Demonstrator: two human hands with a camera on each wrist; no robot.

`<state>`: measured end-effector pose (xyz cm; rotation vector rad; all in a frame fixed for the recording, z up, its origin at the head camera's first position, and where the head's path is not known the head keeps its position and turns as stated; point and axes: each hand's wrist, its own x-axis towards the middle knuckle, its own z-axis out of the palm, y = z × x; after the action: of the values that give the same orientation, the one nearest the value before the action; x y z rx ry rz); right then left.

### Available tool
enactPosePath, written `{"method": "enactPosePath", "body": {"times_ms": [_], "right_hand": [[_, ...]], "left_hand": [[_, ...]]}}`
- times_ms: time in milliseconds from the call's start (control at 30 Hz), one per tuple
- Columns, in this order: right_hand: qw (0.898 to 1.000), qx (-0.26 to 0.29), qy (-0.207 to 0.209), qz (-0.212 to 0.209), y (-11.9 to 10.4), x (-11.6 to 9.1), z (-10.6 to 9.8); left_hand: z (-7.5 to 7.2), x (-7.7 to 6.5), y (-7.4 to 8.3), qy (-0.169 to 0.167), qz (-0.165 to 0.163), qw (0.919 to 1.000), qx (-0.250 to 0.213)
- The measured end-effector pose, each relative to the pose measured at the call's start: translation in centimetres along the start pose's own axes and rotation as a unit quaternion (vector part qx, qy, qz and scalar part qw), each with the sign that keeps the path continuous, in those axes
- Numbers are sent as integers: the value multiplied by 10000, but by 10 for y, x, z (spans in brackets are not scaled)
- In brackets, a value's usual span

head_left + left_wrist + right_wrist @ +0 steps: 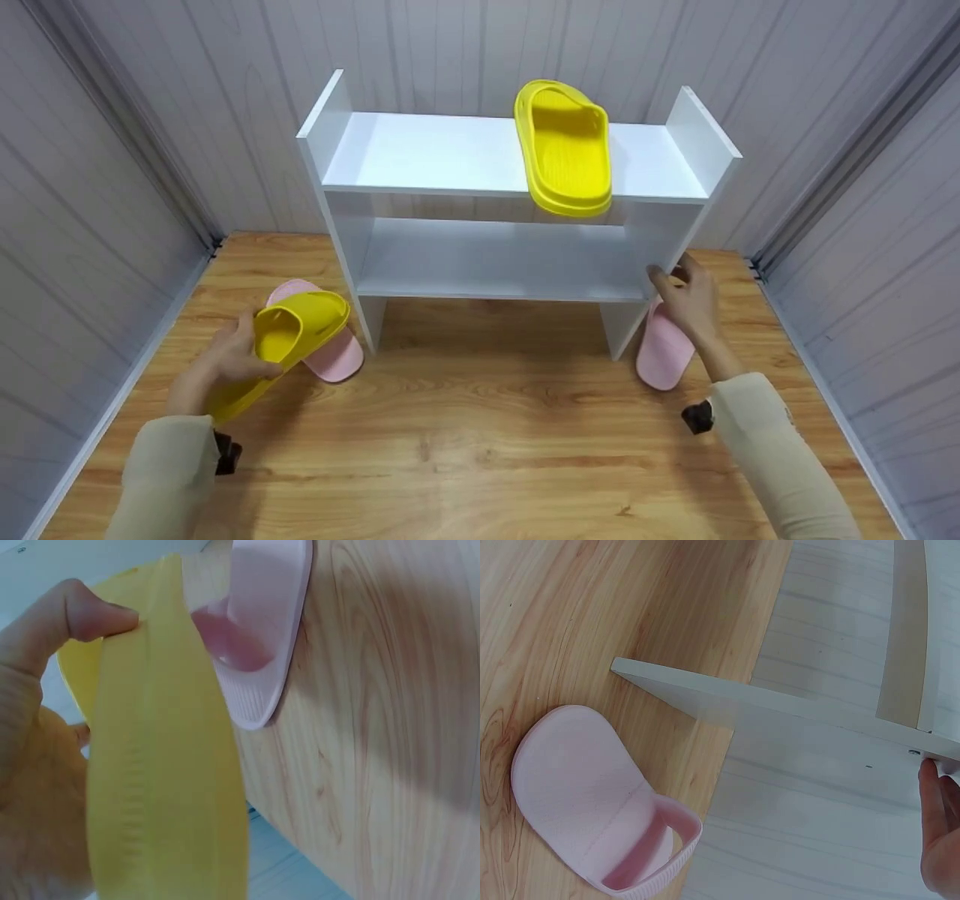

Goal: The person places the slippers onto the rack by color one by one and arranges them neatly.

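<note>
In the head view, my left hand point(232, 356) grips a yellow slipper point(304, 322) by its side, its closed toe tilted up and to the right. Beneath and behind it lies a pink slipper point(339, 361) on the floor, partly hidden. The left wrist view shows my thumb pressed on the rim of the yellow slipper point(161, 750). At the white rack point(495, 259), my right hand point(694, 300) touches the outer face of the right side panel point(780, 712). A second pink slipper point(664, 356) lies below that hand, beside the panel.
Another yellow slipper point(571, 161) sits on the rack's top shelf point(427, 150), right of its middle, with the heel over the front edge. Wood-patterned floor point(480, 435) stretches in front. Panelled walls point(885, 247) enclose the rack at the back and both sides.
</note>
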<state>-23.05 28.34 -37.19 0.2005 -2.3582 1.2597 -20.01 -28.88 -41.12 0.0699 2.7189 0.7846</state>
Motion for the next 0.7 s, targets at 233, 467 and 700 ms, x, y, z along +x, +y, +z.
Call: {"method": "enactPosePath", "body": {"times_ms": [233,467,700], "right_hand": [[9999,78,52,-68,0,1,1],[10000,41,54,-64,-1,1,1],[9999,-112,13,123,7,3,2]], "left_hand": [[-7,-7,-2,-147,334,9987,363],[-18,-13,-2,-759,141,9970,-20],[-22,-16,5,-1369,63,9893,-500]]}}
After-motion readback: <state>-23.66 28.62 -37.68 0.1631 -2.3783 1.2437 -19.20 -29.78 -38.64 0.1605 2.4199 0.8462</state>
